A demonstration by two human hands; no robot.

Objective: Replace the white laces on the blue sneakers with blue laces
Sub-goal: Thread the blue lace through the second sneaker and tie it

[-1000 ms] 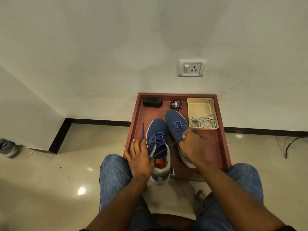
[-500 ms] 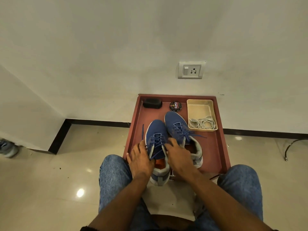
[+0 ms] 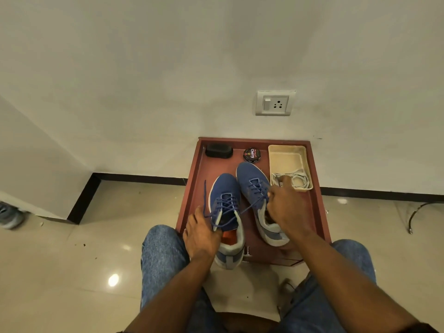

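Observation:
Two blue sneakers stand side by side on a red-brown tray (image 3: 317,212), both threaded with blue laces. My left hand (image 3: 200,233) grips the left sneaker (image 3: 224,207) at its collar. A blue lace (image 3: 247,209) runs taut from that sneaker's eyelets up to my right hand (image 3: 286,205), which pinches its end over the right sneaker (image 3: 252,176). The lace's other end (image 3: 205,195) trails loose up the left side of the shoe. White laces (image 3: 300,180) lie coiled in a beige bin (image 3: 288,159) at the tray's back right.
A black brush (image 3: 218,150) and a round shoe polish tin (image 3: 251,154) sit at the back of the tray against the wall. A wall socket (image 3: 275,103) is above. My jeans-clad knees flank the tray. A black cable (image 3: 418,212) lies on the tiled floor to the right.
My right hand went from the left sneaker's tongue up and to the right, pulling the blue lace taut through the eyelets. My left hand stayed on the left sneaker.

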